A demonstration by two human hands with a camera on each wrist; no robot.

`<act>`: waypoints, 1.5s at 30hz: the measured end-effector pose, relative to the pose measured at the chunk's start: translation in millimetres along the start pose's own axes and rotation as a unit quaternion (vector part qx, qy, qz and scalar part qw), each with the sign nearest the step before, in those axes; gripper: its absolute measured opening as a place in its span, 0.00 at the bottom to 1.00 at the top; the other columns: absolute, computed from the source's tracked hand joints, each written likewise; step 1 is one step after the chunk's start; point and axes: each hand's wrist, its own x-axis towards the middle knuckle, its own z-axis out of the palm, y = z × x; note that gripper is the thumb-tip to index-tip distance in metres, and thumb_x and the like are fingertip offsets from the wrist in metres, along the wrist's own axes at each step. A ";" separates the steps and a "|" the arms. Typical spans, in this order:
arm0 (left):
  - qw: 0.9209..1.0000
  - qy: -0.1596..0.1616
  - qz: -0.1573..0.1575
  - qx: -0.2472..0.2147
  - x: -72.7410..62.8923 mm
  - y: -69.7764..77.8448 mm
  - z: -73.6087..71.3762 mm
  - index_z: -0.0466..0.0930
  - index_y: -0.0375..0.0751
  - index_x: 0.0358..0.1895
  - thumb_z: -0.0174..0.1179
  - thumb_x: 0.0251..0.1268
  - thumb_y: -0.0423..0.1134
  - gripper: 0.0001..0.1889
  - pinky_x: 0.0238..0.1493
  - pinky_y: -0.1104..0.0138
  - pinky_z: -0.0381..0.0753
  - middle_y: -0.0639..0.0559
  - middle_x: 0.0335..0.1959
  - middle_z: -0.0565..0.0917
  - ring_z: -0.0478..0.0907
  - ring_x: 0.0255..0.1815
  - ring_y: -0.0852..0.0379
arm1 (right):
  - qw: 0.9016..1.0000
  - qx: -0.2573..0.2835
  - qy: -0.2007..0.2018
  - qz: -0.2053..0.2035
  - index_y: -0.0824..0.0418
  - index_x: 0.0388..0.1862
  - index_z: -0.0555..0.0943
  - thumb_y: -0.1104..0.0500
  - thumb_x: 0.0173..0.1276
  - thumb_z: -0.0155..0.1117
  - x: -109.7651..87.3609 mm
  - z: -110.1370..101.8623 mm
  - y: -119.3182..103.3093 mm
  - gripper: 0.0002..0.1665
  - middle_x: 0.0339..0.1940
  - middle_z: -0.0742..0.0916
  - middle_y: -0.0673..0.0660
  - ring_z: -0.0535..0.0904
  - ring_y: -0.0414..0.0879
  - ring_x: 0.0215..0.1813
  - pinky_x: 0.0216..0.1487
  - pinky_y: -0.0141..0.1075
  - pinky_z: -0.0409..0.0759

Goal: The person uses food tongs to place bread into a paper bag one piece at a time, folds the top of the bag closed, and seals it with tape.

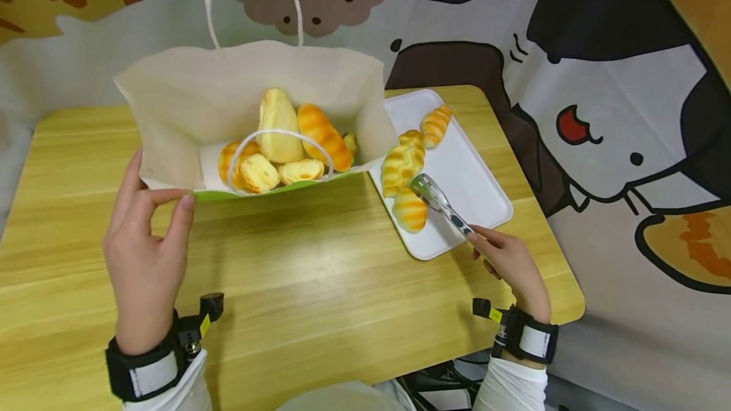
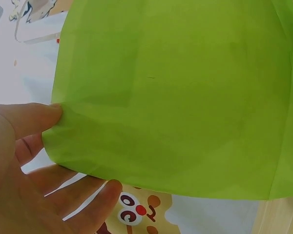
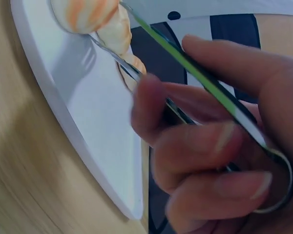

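My left hand (image 1: pixel 147 246) pinches the near left corner of a paper bag (image 1: pixel 251 71), thumb on its green outside (image 2: pixel 171 107) in the left wrist view. Inside the wide-mouthed bag lie several breads, among them a long pale roll (image 1: pixel 278 122) and an orange striped one (image 1: pixel 324 138). With my right hand (image 1: pixel 511 262) I hold metal tongs (image 1: pixel 440 198) over a white tray (image 1: pixel 476 173). Their spread tips are right at the nearest striped roll (image 1: pixel 410 211). A twisted bread (image 1: pixel 402 163) and another small striped roll (image 1: pixel 436 125) lie farther back on the tray.
Bag and tray stand on a wood-grain table (image 1: pixel 297 297), the tray close to its right edge. One white bag handle (image 1: pixel 208 2) stands up at the back; the other handle (image 1: pixel 251 135) crosses the opening. A cartoon-printed cloth (image 1: pixel 617 106) hangs behind and to the right.
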 end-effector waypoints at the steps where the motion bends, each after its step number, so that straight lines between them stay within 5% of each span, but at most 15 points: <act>1: 1.000 0.000 -0.001 0.000 0.1 -0.1 0.0 0.81 0.23 0.42 0.65 0.61 0.23 0.07 0.69 0.80 0.63 0.55 0.74 0.70 0.68 0.75 0.55 | 1.000 -0.001 0.003 0.002 0.54 0.66 0.78 0.33 0.73 0.54 0.4 1.1 -0.9 0.35 0.36 0.83 0.65 0.70 0.45 0.20 0.21 0.34 0.68; 18: 1.000 -0.003 -0.001 0.001 -0.9 -1.7 -2.1 0.81 0.24 0.43 0.65 0.62 0.24 0.08 0.68 0.81 0.63 0.58 0.75 0.69 0.67 0.75 0.56 | 0.992 0.095 0.080 0.012 0.56 0.62 0.82 0.39 0.73 0.59 -7.1 22.6 12.0 0.29 0.29 0.82 0.57 0.70 0.44 0.20 0.19 0.35 0.67; 37: 1.000 -0.002 0.009 -0.013 -1.9 -2.2 -3.3 0.81 0.23 0.42 0.65 0.61 0.23 0.08 0.71 0.78 0.62 0.56 0.74 0.70 0.68 0.75 0.53 | 0.977 0.156 0.145 0.026 0.61 0.61 0.80 0.43 0.74 0.60 -21.1 9.6 12.0 0.28 0.24 0.81 0.47 0.68 0.42 0.18 0.17 0.36 0.64; 41: 1.000 -0.002 0.015 -0.017 -1.7 -2.8 -3.1 0.81 0.23 0.42 0.65 0.61 0.23 0.08 0.71 0.77 0.62 0.55 0.74 0.70 0.68 0.75 0.52 | 0.965 0.189 0.176 0.038 0.62 0.61 0.80 0.45 0.73 0.62 -22.4 6.5 9.9 0.27 0.24 0.81 0.49 0.67 0.42 0.17 0.16 0.35 0.64; 45: 1.000 -0.005 0.024 -0.018 -1.6 -2.9 -3.3 0.81 0.23 0.42 0.65 0.61 0.23 0.08 0.72 0.76 0.63 0.56 0.75 0.70 0.67 0.75 0.52 | 0.942 0.257 0.208 0.051 0.60 0.63 0.81 0.46 0.71 0.65 -23.7 4.4 5.7 0.27 0.24 0.82 0.50 0.67 0.42 0.17 0.16 0.32 0.63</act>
